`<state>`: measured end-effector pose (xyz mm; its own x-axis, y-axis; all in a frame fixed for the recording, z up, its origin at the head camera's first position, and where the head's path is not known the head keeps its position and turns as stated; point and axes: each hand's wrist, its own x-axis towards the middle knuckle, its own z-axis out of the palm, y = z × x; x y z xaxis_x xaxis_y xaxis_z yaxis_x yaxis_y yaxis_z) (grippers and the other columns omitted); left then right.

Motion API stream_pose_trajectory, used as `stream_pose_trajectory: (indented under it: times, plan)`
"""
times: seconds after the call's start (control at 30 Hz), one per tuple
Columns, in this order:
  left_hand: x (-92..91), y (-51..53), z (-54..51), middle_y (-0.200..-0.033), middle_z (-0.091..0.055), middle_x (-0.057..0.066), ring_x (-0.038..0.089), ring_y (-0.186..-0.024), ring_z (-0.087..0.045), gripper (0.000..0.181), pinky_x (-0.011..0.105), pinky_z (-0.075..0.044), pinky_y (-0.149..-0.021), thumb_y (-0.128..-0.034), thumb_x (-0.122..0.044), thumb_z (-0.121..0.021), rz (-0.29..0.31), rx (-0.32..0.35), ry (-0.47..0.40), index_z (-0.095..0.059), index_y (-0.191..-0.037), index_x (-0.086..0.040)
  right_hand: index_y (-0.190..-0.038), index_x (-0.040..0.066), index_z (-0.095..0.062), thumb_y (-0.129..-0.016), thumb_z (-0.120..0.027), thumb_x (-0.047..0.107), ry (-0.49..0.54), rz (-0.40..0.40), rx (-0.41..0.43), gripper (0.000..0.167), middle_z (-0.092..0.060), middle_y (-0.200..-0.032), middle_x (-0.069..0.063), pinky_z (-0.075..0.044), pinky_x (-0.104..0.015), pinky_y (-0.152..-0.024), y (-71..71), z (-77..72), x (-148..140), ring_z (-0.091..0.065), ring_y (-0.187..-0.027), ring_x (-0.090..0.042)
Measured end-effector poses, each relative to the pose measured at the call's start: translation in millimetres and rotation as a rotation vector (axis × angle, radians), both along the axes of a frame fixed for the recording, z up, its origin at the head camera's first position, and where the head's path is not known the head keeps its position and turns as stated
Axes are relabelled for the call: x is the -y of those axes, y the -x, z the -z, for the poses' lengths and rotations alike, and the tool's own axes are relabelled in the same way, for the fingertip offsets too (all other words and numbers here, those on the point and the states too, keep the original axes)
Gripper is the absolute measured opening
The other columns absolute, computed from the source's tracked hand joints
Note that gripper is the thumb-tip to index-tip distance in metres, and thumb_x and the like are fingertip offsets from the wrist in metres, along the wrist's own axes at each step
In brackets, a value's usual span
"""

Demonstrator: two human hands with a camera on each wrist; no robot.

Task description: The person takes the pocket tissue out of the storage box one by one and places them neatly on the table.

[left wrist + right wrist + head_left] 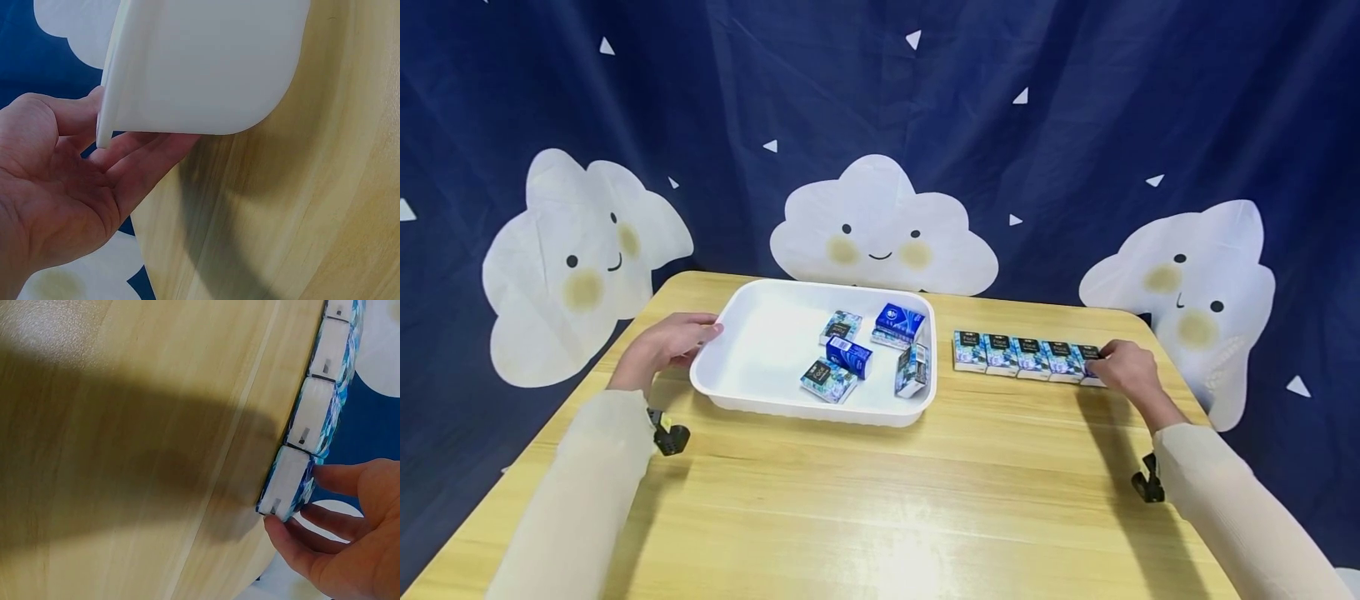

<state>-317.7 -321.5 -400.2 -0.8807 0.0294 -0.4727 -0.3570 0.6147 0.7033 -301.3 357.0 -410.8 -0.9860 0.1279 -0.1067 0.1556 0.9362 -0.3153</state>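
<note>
My left hand (666, 343) grips the left end of a white tray (752, 406); in the left wrist view the thumb of this hand (69, 181) is at the rim and the fingers reach beneath the tray (206, 69). Inside the tray lie several blue-patterned packs (829, 381) and dark blue packs (848, 357), mostly toward its right half. Right of it, several patterned packs (1032, 358) form a side-by-side row. My right hand (1126, 367) holds the rightmost pack; the right wrist view shows this hand (356, 528) with fingertips around the end pack (286, 481).
The wooden table (865, 500) extends in front of the tray and the row. Behind the table hangs a dark blue curtain (850, 83) with white clouds and small triangles. A black device (670, 435) is at the left wrist, another (1148, 482) at the right.
</note>
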Motion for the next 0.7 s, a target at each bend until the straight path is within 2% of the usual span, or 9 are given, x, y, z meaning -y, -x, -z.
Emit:
stream_pose_trajectory:
  times: [0.3, 0.7]
  plan:
    - [0.0, -1.3, 1.0, -0.152, -0.043, 0.024, 0.029, -0.117, -0.057, 0.062, 0.03, -0.05, -0.081, -0.1101, -0.036, -0.041, -0.005, -0.005, 0.004, -0.023, -0.161, -0.006, -0.12, -0.018, -0.059, -0.093, -0.061, 0.025, 0.003, -0.013, -0.021, 0.05, -0.064, -0.117, -0.036, -0.049, -0.059, -0.086, -0.9, 1.5, 0.1, -0.058, -0.104, -0.056]
    - [-0.8, -0.5, 0.6, -0.151, -0.044, 0.023, 0.028, -0.114, -0.057, 0.061, 0.03, -0.05, -0.082, -0.1103, -0.036, -0.04, -0.008, -0.01, 0.003, -0.024, -0.161, -0.006, -0.12, -0.017, -0.059, -0.094, -0.061, 0.025, 0.009, 0.0, -0.007, 0.05, -0.063, -0.118, -0.036, -0.049, -0.059, -0.086, -2.1, -1.1, 1.4, -0.057, -0.106, -0.055]
